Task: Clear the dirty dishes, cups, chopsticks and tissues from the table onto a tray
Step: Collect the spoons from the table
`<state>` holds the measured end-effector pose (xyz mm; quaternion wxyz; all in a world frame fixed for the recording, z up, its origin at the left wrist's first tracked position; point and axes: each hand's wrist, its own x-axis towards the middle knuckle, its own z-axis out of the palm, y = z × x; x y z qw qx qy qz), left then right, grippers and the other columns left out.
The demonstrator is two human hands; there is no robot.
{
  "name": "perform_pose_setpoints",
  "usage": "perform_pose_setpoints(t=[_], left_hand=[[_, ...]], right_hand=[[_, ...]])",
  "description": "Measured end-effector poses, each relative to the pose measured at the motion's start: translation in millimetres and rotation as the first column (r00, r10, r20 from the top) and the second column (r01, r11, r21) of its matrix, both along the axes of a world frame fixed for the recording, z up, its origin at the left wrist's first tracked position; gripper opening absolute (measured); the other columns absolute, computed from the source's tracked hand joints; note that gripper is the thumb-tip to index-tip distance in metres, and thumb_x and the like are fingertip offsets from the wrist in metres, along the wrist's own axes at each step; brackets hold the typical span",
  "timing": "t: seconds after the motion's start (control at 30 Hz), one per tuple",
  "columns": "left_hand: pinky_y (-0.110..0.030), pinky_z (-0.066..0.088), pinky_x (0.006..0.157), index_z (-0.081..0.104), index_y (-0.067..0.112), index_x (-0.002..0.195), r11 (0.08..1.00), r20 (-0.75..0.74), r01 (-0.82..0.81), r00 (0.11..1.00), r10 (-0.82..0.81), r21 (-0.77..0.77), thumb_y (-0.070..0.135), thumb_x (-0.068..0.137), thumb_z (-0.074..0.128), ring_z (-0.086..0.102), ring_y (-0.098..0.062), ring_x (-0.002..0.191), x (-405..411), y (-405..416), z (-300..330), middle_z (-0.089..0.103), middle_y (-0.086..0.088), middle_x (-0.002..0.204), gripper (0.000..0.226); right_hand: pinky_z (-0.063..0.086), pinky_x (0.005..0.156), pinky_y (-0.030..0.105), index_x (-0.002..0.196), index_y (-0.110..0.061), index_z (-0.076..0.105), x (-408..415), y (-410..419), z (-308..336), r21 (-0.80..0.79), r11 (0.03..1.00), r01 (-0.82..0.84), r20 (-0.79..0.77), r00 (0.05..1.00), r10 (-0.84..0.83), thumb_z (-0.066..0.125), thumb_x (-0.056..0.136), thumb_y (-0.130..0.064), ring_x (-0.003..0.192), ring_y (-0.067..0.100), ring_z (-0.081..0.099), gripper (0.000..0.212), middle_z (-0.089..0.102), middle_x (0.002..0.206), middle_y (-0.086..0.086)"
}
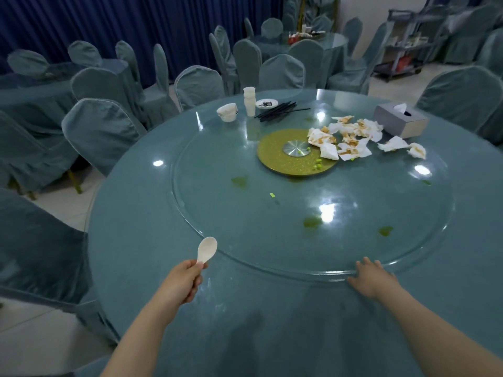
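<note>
Left hand (pixel 182 281) pinching a white spoon (pixel 207 250) by its handle; right hand (pixel 371 278) flat, released, on the glass turntable (pixel 272 268) rim. Risk: spinning too hard, scattering soiled tissues (pixel 351 140) and chopsticks (pixel 277 111) across the far desk (pixel 272 322). No tray visible.

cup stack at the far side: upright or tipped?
Upright. The cup stack stands straight on the glass turntable, between the bowls and the chopsticks.
</note>
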<state>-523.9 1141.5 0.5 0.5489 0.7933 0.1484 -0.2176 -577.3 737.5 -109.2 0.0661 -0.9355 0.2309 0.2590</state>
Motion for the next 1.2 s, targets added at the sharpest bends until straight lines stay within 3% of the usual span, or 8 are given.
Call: perform_pose_setpoints(t=[0.3,0.5,0.6,0.73,0.8,0.9,1.0,1.2], left_hand=[[-0.02,0.024,0.042,0.058,0.011,0.097,1.0,0.0,-0.029,1.0,0.029,-0.003,0.02,0.1,0.041,0.029,-0.009,0.042,-4,9,-2,0.041,0.003,0.056,0.02],[-0.02,0.023,0.042,0.058,0.012,0.095,1.0,-0.007,-0.024,1.0,0.024,-0.005,0.02,0.099,0.041,0.029,-0.01,0.042,-3,8,-9,0.04,0.003,0.055,0.019],[-0.02,0.023,0.043,0.058,0.012,0.095,1.0,-0.013,-0.015,1.0,0.015,-0.001,0.02,0.099,0.041,0.029,-0.01,0.043,-3,8,-12,0.04,0.003,0.054,0.02],[-0.019,0.024,0.041,0.059,0.012,0.097,0.999,-0.015,-0.031,0.999,0.031,-0.011,0.022,0.099,0.042,0.03,-0.009,0.043,2,11,-16,0.041,0.002,0.057,0.02],[-0.018,0.024,0.041,0.059,0.012,0.097,0.999,-0.018,-0.036,0.999,0.036,-0.005,0.022,0.099,0.042,0.03,-0.009,0.041,5,13,-18,0.041,0.003,0.057,0.02],[-0.019,0.025,0.042,0.06,0.013,0.097,0.999,-0.019,-0.034,0.999,0.034,0.007,0.023,0.098,0.043,0.03,-0.009,0.041,9,12,-21,0.042,0.004,0.056,0.02],[-0.019,0.026,0.042,0.061,0.013,0.097,0.999,-0.024,-0.042,0.999,0.042,0.011,0.023,0.098,0.043,0.031,-0.009,0.042,13,12,-22,0.044,0.005,0.053,0.02],[-0.02,0.026,0.042,0.061,0.013,0.097,0.997,-0.007,-0.063,0.998,0.063,0.032,0.021,0.098,0.044,0.032,-0.009,0.041,27,12,-27,0.047,0.004,0.055,0.02]], right_hand=[[0.014,0.118,0.044,0.153,-0.02,0.002,30,111,-2,0.244,0.928,-0.28,0.12,0.959,0.258,0.045,0.094,-0.051,0.148,0.022,-0.002,0.079,-0.009,0.161,-0.001],[0.011,0.117,0.049,0.153,-0.026,0.001,-3,72,-12,0.167,0.956,-0.241,0.077,0.97,0.231,0.041,0.096,-0.049,0.148,0.018,-0.006,0.073,-0.013,0.16,-0.007],[0.016,0.116,0.045,0.153,-0.02,0.009,-7,50,-7,0.138,0.977,-0.164,0.059,0.986,0.157,0.04,0.097,-0.048,0.148,0.023,0.001,0.069,-0.006,0.161,-0.003],[0.033,0.108,0.042,0.134,-0.009,0.043,-2,44,-2,0.018,1.0,0.016,0.106,0.994,-0.018,0.043,0.095,-0.041,0.137,0.028,0.028,0.05,0.028,0.15,0.008],[0.029,0.112,0.042,0.135,-0.01,0.046,6,49,2,-0.002,0.997,0.083,0.083,0.993,-0.083,0.044,0.093,-0.041,0.141,0.029,0.019,0.052,0.023,0.153,0.011],[0.019,0.116,0.043,0.147,-0.007,0.028,23,65,5,0.077,0.993,0.088,0.125,0.987,-0.097,0.045,0.095,-0.042,0.147,0.03,0.003,0.065,0.0,0.16,0.009],[0.015,0.117,0.044,0.152,-0.012,0.006,38,83,2,0.178,0.984,0.009,0.18,0.983,-0.041,0.046,0.095,-0.045,0.147,0.029,-0.002,0.077,-0.007,0.161,0.006],[0.016,0.118,0.046,0.152,-0.012,0.004,41,78,-12,0.191,0.981,-0.037,0.166,0.986,0.005,0.044,0.095,-0.051,0.147,0.03,-0.002,0.08,-0.007,0.161,0.006]])
